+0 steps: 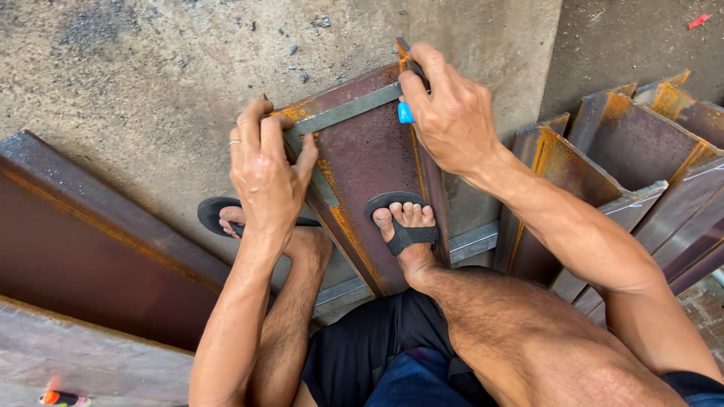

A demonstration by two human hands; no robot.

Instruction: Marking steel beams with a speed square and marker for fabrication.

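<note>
A rusty brown steel channel piece (369,162) lies on the concrete floor in front of me. A grey metal square (343,113) lies across its far end, one arm running down its left side. My left hand (264,169), with a ring on one finger, presses the square's corner against the channel's left edge. My right hand (445,113) grips a marker with a blue end (406,113) at the channel's far right corner, beside the square's blade. My right foot in a black sandal (406,226) rests on the channel; my left foot (234,218) is on the floor beside it.
A long rusty steel beam (83,241) lies at the left. Several more rusty channel pieces (626,158) are stacked at the right. A grey flat bar (471,243) runs under the channel. Grit and small debris are scattered on the concrete floor (151,68). An orange-tipped object (60,398) sits at bottom left.
</note>
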